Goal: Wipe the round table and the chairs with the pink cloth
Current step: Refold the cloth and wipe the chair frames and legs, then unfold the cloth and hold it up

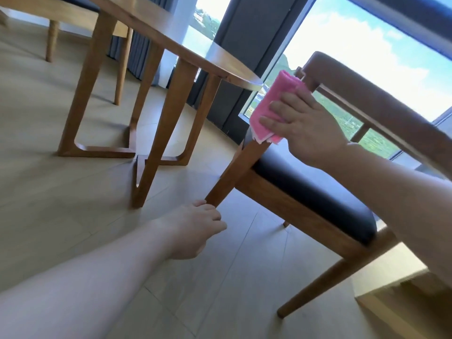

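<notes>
Two hands worked one tilted chair [305,189]: the right hand [303,128] pressed the folded pink cloth [271,106] flat-fingered against its front leg's top, beside the round table [220,62], while the left hand [195,228] pinched that leg's foot, the leg's length slanting down-left between them.

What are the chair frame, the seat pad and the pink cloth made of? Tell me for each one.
Chair frame: looks like solid wood, warm brown with a smooth satin finish; faint grain shows on the rail.
Seat pad: seemingly black leather or vinyl; smooth with a dull sheen, which one cannot be told.
Pink cloth: soft woven or microfibre fabric, matte, folded under the right hand.
</notes>
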`<action>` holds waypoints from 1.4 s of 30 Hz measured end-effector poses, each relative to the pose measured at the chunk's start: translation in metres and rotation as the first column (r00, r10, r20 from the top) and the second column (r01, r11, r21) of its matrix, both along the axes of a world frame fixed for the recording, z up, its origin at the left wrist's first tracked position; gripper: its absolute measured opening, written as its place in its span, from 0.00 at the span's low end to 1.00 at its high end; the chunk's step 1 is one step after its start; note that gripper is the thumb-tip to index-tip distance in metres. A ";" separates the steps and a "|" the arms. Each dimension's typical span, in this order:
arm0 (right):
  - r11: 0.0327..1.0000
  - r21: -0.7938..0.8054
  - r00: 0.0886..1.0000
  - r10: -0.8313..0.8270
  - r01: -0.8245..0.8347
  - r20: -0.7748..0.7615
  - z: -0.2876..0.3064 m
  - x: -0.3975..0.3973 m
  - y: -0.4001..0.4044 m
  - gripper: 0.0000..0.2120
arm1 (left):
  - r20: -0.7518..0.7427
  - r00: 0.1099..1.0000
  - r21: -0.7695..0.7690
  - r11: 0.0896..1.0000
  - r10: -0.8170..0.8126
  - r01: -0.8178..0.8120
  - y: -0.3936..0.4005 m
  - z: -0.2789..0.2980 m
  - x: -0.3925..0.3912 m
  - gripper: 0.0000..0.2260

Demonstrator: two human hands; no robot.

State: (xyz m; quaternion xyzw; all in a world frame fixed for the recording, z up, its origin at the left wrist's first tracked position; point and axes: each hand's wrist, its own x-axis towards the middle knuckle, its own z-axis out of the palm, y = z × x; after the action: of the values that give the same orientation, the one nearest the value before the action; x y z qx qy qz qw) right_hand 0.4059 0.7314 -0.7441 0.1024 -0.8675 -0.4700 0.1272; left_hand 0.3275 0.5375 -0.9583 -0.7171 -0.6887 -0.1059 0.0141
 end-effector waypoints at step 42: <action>0.156 -0.979 0.989 0.049 0.132 0.141 0.415 0.013 -0.080 0.10 | 0.555 0.786 0.160 0.892 0.274 -0.424 -0.055 0.612 -0.026 0.03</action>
State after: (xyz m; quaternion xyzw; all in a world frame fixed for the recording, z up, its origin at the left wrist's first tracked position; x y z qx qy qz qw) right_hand 0.4187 0.6515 -0.3295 0.0040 -0.9734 0.2111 0.0893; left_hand 0.3016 0.4821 -0.3467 -0.5112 -0.7665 -0.3851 -0.0525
